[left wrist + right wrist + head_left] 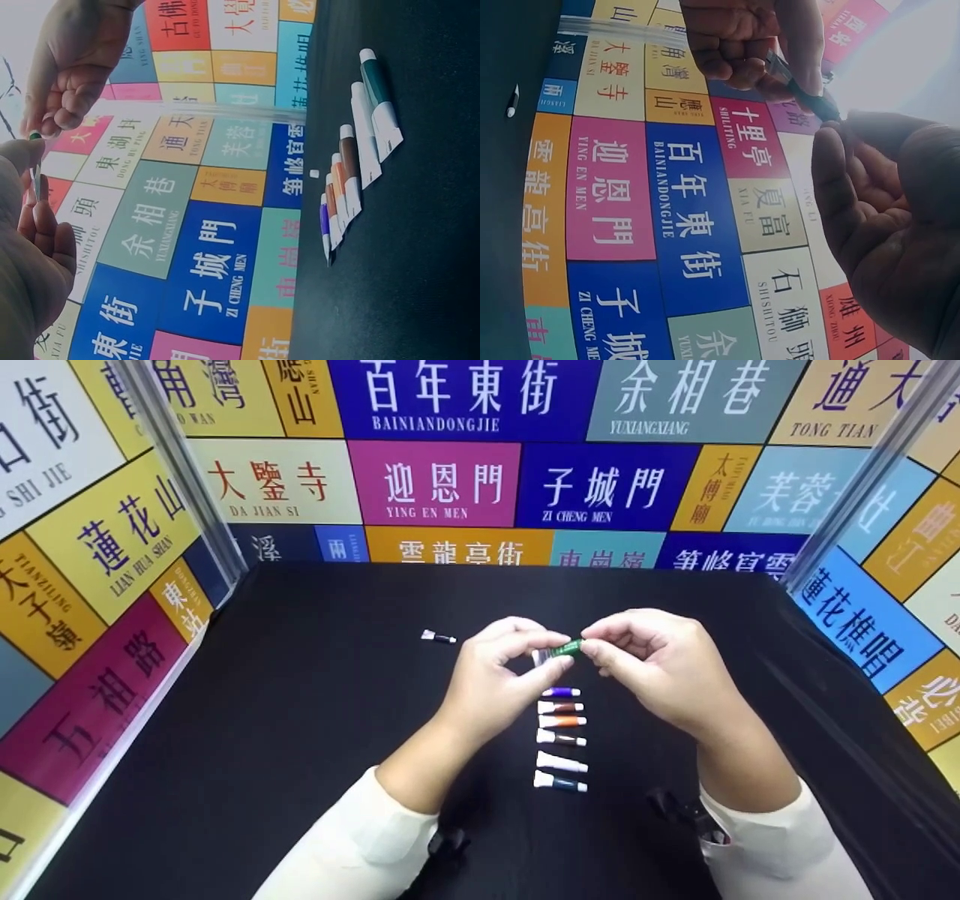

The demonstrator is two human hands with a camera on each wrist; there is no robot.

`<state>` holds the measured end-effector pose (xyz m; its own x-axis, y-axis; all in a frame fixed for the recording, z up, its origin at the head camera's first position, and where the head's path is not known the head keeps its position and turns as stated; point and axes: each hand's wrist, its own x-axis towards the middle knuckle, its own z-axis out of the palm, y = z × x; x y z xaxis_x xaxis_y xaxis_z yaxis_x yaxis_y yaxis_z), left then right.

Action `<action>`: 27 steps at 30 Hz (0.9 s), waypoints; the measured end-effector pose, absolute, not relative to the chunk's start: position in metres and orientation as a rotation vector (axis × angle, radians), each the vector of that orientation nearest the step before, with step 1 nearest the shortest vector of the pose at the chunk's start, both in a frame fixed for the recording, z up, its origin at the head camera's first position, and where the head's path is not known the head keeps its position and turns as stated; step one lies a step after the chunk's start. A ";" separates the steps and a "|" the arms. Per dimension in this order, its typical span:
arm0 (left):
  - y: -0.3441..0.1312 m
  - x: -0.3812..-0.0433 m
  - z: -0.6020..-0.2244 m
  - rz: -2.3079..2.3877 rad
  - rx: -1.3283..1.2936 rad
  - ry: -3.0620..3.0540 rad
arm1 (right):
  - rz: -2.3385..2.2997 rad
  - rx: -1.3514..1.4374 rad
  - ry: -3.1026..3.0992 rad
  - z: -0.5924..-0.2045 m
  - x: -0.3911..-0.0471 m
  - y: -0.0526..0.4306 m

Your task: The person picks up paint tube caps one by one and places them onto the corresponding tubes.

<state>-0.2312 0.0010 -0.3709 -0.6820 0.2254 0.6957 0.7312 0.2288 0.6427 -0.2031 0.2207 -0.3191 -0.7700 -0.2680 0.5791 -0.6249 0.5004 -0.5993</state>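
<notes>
Above the black table, a small green paint tube [566, 648] is held between both hands. My left hand [491, 671] pinches its body between thumb and fingers, with the pale flat end inside the hand. The right hand [667, 667] pinches the other end with thumb and forefinger; its fingertips hide the cap end. In the right wrist view the green tube [826, 107] slants between the two hands. Below the hands lies a column of paint tubes: purple [562, 692], reddish brown [564, 707], orange [566, 721], dark brown [564, 738], white [562, 763] and dark green [562, 781].
A black paint tube [441, 637] lies apart, left of the hands. In the left wrist view a tiny white piece [314, 173] shows on the table near the column. Printed panels with place names [442, 484] wall in the black table [300, 697] at back and sides.
</notes>
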 end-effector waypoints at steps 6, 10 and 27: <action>0.001 -0.231 -0.369 -1.482 -0.881 -2.043 | 1.210 0.842 -2.315 -0.319 -0.204 0.226; 0.001 -0.231 -0.369 -1.480 -0.889 -2.043 | 1.172 0.849 -2.333 -0.318 -0.204 0.227; 0.001 -0.230 -0.371 -1.421 -0.905 -2.062 | 0.823 0.769 -2.445 -0.318 -0.205 0.230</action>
<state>-0.2300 0.0014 -0.3711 -0.6692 0.2509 0.6994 0.7429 0.2445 0.6231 -0.2054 0.2297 -0.3182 -0.7455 -0.3599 0.5610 -0.6259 0.6673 -0.4036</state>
